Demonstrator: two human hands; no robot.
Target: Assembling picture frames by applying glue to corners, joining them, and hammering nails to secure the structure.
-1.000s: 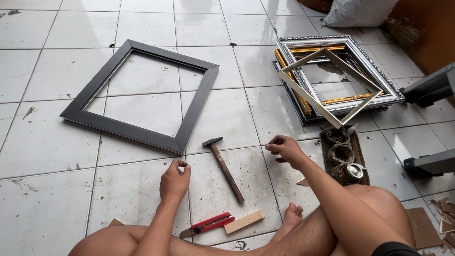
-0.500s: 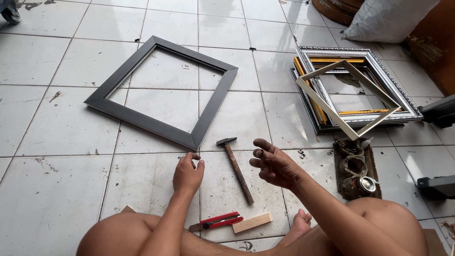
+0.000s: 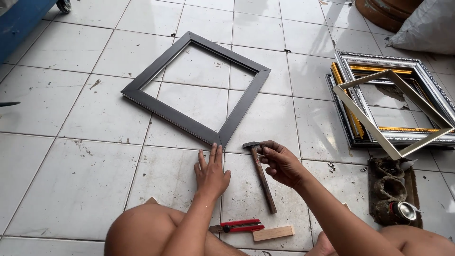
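Head view looks down at a white tiled floor (image 3: 95, 156) where a person sits with bare knees at the bottom edge. The left hand (image 3: 211, 171) lies flat and released on the tiles, fingers stretched forward, their tips touching or just short of the near corner of a dark frame (image 3: 156, 105); which of the two cannot be told. That frame lies flat on the floor, turned like a diamond, its four sides joined into a closed square. The right hand (image 3: 280, 163) is curled over the upper shaft of a hammer (image 3: 263, 180), fingers bent near the head, while the wooden handle lies on the tile pointing back toward the person; the grip looks loose, and whether the fingers pinch something small cannot be told.

Near the knees lie a red utility knife (image 3: 239, 225) and, just beside it, a small wood block (image 3: 273, 233). To the right, well apart from the dark frame, a stack of frames (image 3: 379, 106) sits with a pale frame tilted across a silver ornate one. Below it stands a dirty tray (image 3: 391, 189) holding a small tin.

Judging by this, the dark frame is already put together with its corners meeting; with the hammer just beside that near corner, fixing of that joint seems to be what remains.
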